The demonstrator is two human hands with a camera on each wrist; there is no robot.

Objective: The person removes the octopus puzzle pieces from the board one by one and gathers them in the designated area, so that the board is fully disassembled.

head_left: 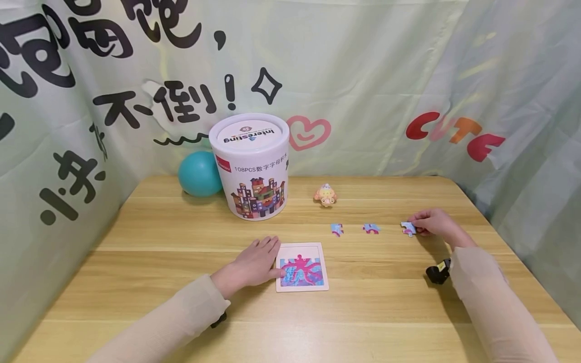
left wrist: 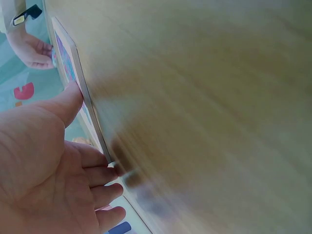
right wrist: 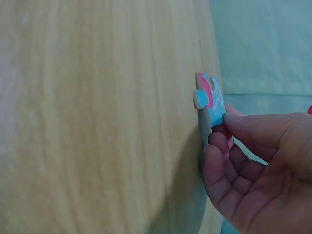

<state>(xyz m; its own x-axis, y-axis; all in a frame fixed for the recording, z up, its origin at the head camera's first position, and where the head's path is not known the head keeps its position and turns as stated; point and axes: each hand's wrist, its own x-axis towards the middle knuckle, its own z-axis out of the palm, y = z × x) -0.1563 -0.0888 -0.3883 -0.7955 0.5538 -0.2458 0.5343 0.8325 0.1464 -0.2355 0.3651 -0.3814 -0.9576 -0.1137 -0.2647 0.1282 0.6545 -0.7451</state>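
Note:
A square puzzle board [head_left: 301,289] lies on the table with a pink octopus picture in its lower part; the upper strip of its frame is bare. My left hand [head_left: 255,262] rests at the board's left side, fingers straight, its thumb over the edge. In the left wrist view the palm [left wrist: 44,165] shows beside the board's rim. Over on the right, my right hand [head_left: 436,224] pinches a blue and pink puzzle piece [right wrist: 215,100] between thumb and fingers. Two more pieces, one puzzle piece [head_left: 337,230] and another puzzle piece [head_left: 371,229], lie in a row to its left.
A white lidded tub [head_left: 251,166] stands at the back, with a teal ball [head_left: 199,174] beside it. A small cartoon figure [head_left: 325,195] sits behind the loose pieces. Printed cloth [head_left: 363,75] hangs behind the wooden table [head_left: 363,322].

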